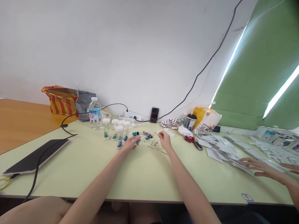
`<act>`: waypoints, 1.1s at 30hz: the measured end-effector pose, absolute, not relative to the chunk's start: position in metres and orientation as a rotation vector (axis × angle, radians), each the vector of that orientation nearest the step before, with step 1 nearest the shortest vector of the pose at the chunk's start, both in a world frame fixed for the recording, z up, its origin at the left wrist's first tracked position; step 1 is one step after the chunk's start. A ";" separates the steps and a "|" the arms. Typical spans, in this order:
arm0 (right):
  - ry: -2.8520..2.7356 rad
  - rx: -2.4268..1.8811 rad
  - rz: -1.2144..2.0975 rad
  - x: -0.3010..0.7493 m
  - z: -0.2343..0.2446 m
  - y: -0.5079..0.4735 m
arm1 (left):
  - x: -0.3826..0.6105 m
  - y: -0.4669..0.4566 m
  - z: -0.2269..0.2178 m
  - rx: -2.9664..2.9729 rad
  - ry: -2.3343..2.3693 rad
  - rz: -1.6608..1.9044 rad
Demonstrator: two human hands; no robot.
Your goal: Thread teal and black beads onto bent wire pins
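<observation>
1. Left hand: grip narrow, holding a slender clear tube above the bench, mid-width.
2. Right hand: grip narrow, pinching a thin metal pin; the tube's tip lies just left of it.
3. Clear vials, five, white-capped, stand just beyond the left hand; blue and green parts show inside some.
4. Small blue parts, several, lie loose between the hands.
5. Loose pins, several, lie just left of and below the right hand.
6. Far bench edge: one water bottle, one power strip, one cup.
7. Right end: a co-worker's hand over scattered white sachets. Left end: one tablet.
</observation>
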State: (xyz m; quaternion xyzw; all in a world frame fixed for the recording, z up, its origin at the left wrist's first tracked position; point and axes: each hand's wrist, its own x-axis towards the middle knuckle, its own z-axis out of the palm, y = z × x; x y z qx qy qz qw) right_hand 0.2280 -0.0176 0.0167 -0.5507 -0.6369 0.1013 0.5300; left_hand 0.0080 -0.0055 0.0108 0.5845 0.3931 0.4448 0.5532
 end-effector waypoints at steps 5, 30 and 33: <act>-1.441 -1.160 0.336 0.246 0.029 -0.022 | 0.009 -0.007 0.008 1.496 0.994 1.025; -1.186 -2.104 0.038 0.306 -0.012 -0.009 | 0.007 -0.011 0.014 1.564 0.954 0.978; -1.258 -2.208 0.044 0.315 -0.014 -0.001 | 0.008 -0.012 0.014 1.558 0.959 0.999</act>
